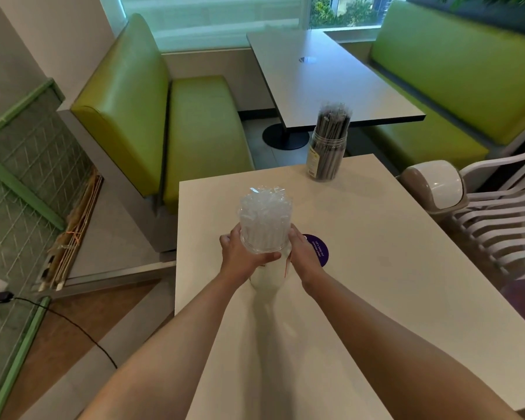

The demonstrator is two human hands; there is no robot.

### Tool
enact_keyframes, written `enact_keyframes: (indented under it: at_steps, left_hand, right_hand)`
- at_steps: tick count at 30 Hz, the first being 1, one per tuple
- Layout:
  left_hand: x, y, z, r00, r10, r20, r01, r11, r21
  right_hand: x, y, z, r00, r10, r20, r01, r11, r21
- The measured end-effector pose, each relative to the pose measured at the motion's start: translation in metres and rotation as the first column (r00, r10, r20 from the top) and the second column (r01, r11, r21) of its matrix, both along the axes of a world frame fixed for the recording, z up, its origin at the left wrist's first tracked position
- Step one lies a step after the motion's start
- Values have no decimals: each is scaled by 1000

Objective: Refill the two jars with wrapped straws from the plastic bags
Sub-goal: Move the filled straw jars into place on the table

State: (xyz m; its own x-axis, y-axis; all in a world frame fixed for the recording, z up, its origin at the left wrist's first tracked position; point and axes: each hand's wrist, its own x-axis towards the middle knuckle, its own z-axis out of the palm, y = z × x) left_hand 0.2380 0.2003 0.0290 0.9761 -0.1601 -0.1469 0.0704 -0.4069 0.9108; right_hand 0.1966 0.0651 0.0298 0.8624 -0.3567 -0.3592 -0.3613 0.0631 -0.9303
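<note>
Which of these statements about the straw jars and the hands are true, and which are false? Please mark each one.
1. Both hands hold the jar of white straws. True: the left hand and the right hand grip its sides.
2. The jar of dark straws lies on its side. False: it stands upright near the far edge of the white table.
3. The jar of dark straws is empty. False: it is full of wrapped straws.
4. A purple round sticker is on the table, beside the right hand. True.
5. The far table carries a jar. False: both jars are at the near table.
</note>
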Motion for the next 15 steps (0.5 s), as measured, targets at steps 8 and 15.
enact_keyframes:
  at_steps: [8, 15]
  left_hand:
    - [49, -19, 4, 997, 76, -9, -76, 997, -12]
    - [98, -30, -2, 991, 103, 82, -109, 991, 72]
  right_hand:
    - [59, -15, 8, 998, 57, -2, -57, 998, -28]
    - [114, -27, 10, 993, 117, 13, -115, 990, -82]
